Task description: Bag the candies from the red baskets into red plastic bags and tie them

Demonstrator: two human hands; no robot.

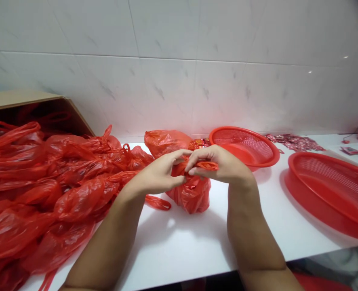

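A filled red plastic bag [194, 196] stands on the white table in front of me, its top gathered up. My left hand [161, 173] curls around the bag's neck from the left, thumb and fingers closed on it. From the right, my right hand [220, 163] pinches a folded strip of the bag's top between thumb and fingers. The fingertips of both hands meet over the neck. What lies inside the bag shows only faintly through the plastic. A loose red handle loop lies on the table below my left wrist.
Many filled red bags [85, 198] are heaped at the left, before an open cardboard box [30, 97]. Behind my hands sits another red bag [167, 141]. Two red baskets, one behind [245, 161] and one nearer [318, 202], stand right. Small red packets [297, 142] lie along the wall.
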